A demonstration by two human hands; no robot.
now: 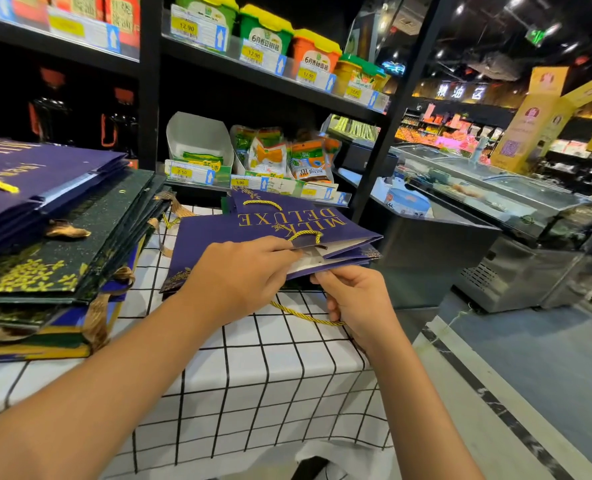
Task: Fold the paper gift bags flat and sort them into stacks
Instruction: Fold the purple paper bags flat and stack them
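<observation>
Flattening this purple bag point(273, 226) is mostly about the mouth end, so that's where both my hands are. Nearest me is the table with the checked cloth point(253, 375), and the bag lies toward its far right corner, mouth pointing right and hanging a little past the right edge.

My right hand point(353, 299) is curled, thumb and fingers pinching the lower lip of the mouth. The near yellow cord handle point(301, 315) loops down under that hand, and I think it'll get creased into the fold if I don't flick it clear or tuck it flat inside first.

My left hand point(242, 271) sits on top of the bag with fingers bent, pinching the upper lip right by the other cord handle point(306, 235). The mouth looks a bit open, white lining showing between the layers, so I'd say the side gussets aren't fully tucked in. Best bet, I reckon: pull the two lips together evenly, let the sides fold inward along their existing creases, then press flat from the bottom end toward the mouth so air gets out.

Over at the left edge is the stack of flattened bags point(52, 244), purple on top, dark green and gold below. Matching purple goes there, edges squared up.

Behind the table is the store shelf point(263, 76).
</observation>
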